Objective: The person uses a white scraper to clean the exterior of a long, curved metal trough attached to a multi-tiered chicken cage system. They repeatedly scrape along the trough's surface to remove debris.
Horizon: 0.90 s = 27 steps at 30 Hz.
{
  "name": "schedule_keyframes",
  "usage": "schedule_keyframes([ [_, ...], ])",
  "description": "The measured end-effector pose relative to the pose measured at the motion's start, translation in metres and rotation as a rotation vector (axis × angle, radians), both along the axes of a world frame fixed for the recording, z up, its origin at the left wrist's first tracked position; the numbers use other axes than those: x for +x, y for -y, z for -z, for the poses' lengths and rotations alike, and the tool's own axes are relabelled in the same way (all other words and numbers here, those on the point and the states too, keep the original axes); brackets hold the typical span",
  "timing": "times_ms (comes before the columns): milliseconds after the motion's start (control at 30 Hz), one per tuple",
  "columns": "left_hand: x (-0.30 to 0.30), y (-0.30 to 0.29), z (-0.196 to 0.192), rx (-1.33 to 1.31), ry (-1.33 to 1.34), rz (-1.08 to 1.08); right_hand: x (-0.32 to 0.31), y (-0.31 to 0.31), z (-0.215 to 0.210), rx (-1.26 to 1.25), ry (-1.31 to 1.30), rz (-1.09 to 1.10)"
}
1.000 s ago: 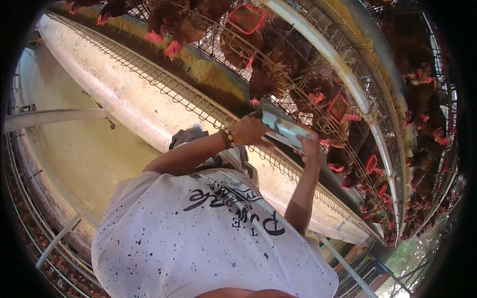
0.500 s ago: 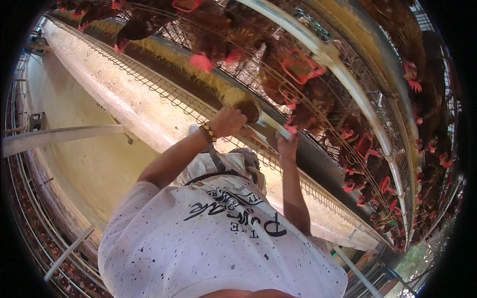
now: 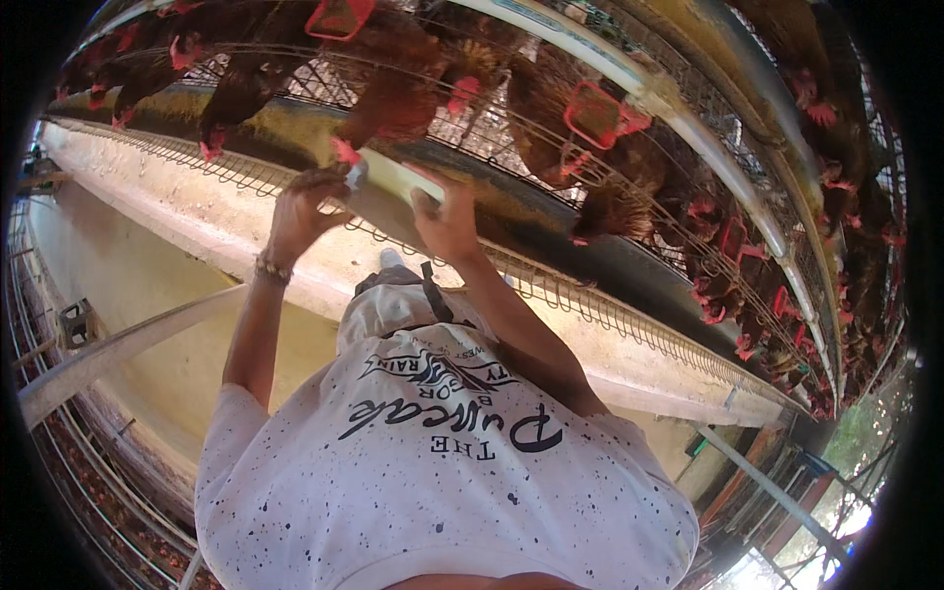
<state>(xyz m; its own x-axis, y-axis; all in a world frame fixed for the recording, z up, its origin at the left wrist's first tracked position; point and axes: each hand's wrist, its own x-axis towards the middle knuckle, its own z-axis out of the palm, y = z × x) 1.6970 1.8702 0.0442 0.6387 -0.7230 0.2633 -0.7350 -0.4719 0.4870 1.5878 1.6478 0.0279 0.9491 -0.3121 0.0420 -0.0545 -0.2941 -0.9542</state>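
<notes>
My right hand (image 3: 447, 221) is closed on a flat, pale cream scraper-like piece (image 3: 393, 179) with a whitish end. The piece lies along the feed trough (image 3: 536, 246), in front of the cages. My left hand (image 3: 301, 211) is at the trough's near edge, by the left end of the piece. Its fingers and thumb are curved but apart, and I see nothing between them. A brown hen (image 3: 393, 103) reaches its red comb down close to the piece and my left hand.
Brown hens (image 3: 629, 211) stick their heads out through cage wires above the trough. A wire rack (image 3: 629, 329) runs along the trough's near side, over a pale ledge (image 3: 167, 182). A white pipe (image 3: 723, 177) crosses above, and red-framed pieces (image 3: 595, 113) hang on the cages.
Both hands have moved left along the trough, the right one carrying the pale piece. My left hand has gone from closed beside the heaped feed to fingers apart. The view has shifted.
</notes>
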Motion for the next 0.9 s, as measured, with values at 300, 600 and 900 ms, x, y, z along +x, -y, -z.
schedule_keyframes([
  [300,-0.146,0.211,0.036,-0.007,-0.374,0.383,-0.182,0.207,-0.06,0.196,-0.181,0.03],
  [600,-0.176,0.239,0.09,0.042,0.077,0.206,-0.174,0.231,-0.026,-0.061,-0.493,0.195],
  [900,-0.012,0.067,0.084,0.505,0.134,0.097,-0.021,0.044,-0.001,-0.027,-0.092,0.066],
])
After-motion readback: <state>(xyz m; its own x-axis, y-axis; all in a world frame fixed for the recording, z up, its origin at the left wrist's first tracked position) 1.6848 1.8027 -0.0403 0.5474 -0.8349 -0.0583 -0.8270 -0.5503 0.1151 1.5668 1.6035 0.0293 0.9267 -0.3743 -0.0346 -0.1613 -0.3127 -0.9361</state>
